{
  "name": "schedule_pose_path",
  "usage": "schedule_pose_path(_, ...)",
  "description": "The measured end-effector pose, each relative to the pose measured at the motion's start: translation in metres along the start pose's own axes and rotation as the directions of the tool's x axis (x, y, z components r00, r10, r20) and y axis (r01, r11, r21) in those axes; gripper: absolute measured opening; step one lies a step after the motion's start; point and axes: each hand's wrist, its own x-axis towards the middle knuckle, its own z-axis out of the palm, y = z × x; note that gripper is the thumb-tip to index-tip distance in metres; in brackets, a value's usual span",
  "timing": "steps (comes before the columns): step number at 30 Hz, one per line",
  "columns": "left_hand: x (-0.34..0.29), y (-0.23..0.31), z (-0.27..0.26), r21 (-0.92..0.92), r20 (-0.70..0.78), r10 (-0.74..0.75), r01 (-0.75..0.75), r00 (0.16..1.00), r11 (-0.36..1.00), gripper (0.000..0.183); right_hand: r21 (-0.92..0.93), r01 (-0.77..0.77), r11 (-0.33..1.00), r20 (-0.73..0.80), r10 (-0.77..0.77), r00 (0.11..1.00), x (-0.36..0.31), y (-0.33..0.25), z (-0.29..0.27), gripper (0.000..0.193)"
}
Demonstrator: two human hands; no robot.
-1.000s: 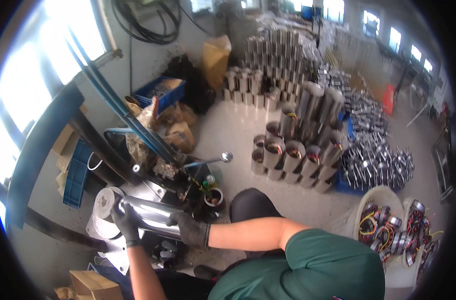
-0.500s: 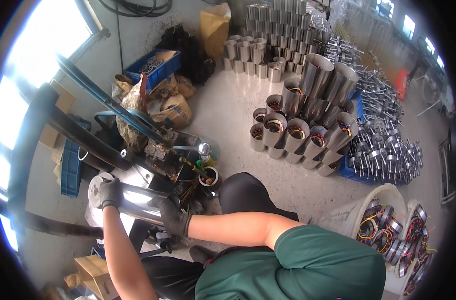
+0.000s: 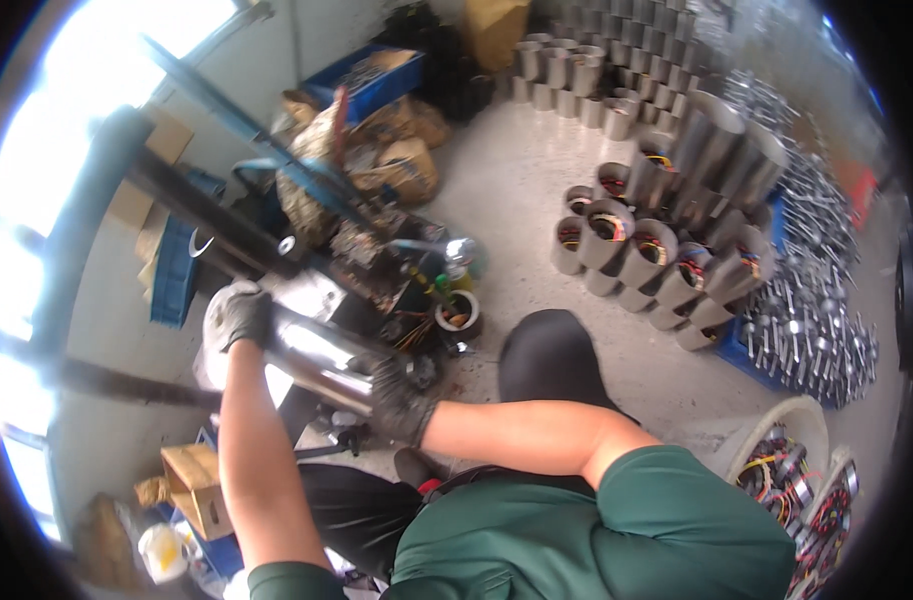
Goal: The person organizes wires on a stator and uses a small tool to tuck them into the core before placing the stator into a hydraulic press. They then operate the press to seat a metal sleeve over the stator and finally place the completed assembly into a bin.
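A shiny metal cylinder (image 3: 322, 365) lies slantwise at the press on my left, held between my two gloved hands. Around its far left end my left hand (image 3: 243, 315) is closed, beside a pale round end piece partly hidden by the glove. My right hand (image 3: 401, 402) grips the nearer right end, its fingers wrapped round the cylinder's side and partly out of sight. Dark bars of the press frame (image 3: 212, 220) rise behind the cylinder. The picture is somewhat smeared by motion.
Steel sleeves with coloured wires (image 3: 647, 255) stand stacked on the floor to the right. Metal shafts (image 3: 807, 330) fill blue crates beyond them. A white tub (image 3: 822, 420) holds wound parts. A small pot of tools (image 3: 459, 312) stands near my knee; sacks (image 3: 402, 170) lie behind.
The whole scene has shifted rightward as my head turned left. My left hand now covers more of the round end piece. Both hands stay on the cylinder.
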Motion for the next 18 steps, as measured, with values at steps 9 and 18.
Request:
schedule_pose_path(9, 0.012, 0.009, 0.022, -0.207, 0.176, -0.068, 0.105, 0.982, 0.973, 0.044, 0.015, 0.180, 0.983, -0.052, -0.179, 0.982, -0.026, -0.019, -0.010, 0.058)
schedule_pose_path(18, 0.020, -0.007, 0.033, -0.282, 0.207, -0.058, 0.117, 0.977, 0.952, 0.043, 0.106, 0.009, 0.994, -0.016, -0.007, 1.000, -0.040, -0.016, -0.008, 0.055)
